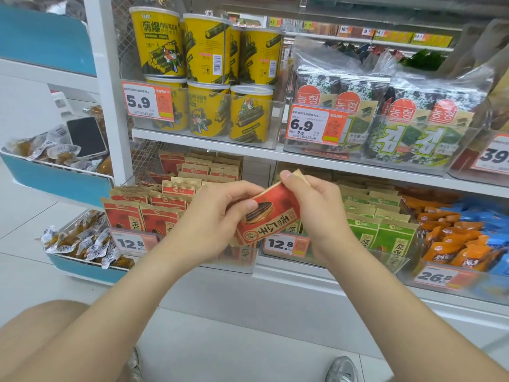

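A red sunflower-seed packet (271,215) hangs tilted in front of the lower shelf, held between both hands. My left hand (217,216) grips its left side, thumb on the printed front. My right hand (314,205) pinches its tan top edge from above. Behind my hands, a clear bin (132,244) holds rows of matching red packets (154,213). Beside it to the right stand green packets (385,232) of the same kind.
Yellow seaweed cans (209,78) and bagged seaweed (413,114) fill the upper shelf. Orange and blue snack packs (462,238) sit at the lower right. A blue cart (55,183) at the left carries small packets and a phone (86,136). My knee and shoe show below.
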A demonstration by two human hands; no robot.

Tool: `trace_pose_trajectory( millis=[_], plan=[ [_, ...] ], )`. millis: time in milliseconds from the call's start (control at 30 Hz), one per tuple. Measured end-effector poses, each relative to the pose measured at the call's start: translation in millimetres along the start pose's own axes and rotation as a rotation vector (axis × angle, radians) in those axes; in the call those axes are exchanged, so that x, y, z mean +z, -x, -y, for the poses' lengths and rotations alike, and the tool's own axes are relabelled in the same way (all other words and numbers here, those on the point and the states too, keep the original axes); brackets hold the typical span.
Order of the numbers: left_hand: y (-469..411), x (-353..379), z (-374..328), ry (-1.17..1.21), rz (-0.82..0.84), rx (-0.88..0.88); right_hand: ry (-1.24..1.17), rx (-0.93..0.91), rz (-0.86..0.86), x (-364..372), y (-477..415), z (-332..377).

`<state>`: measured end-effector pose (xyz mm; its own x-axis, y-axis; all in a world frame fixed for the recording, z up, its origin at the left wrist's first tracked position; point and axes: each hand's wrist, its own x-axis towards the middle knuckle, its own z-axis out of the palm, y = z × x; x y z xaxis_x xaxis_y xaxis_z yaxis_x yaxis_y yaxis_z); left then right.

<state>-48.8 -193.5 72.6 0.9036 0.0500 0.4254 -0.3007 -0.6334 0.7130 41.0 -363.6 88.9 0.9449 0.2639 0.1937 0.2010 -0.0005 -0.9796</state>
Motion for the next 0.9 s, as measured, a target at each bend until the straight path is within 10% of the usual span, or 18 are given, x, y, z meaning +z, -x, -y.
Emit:
trace_pose_trajectory(
  millis=[300, 633, 900],
  plan=[
    [-3.3, 9.4, -1.2, -0.294, -0.04, 0.044, -0.299, 0.304, -0.231, 1.6, 0.5, 4.2],
    [-8.1, 0.2, 3.3, -0.098, -0.365, -0.261, -0.126, 0.173, 0.215, -5.7, 6.3, 4.3],
    [-8.5, -17.9, -3.1, 0.345, 0.048, -0.298, -0.219, 0.078, 0.043, -11.5, -0.8, 8.4]
  ],
)
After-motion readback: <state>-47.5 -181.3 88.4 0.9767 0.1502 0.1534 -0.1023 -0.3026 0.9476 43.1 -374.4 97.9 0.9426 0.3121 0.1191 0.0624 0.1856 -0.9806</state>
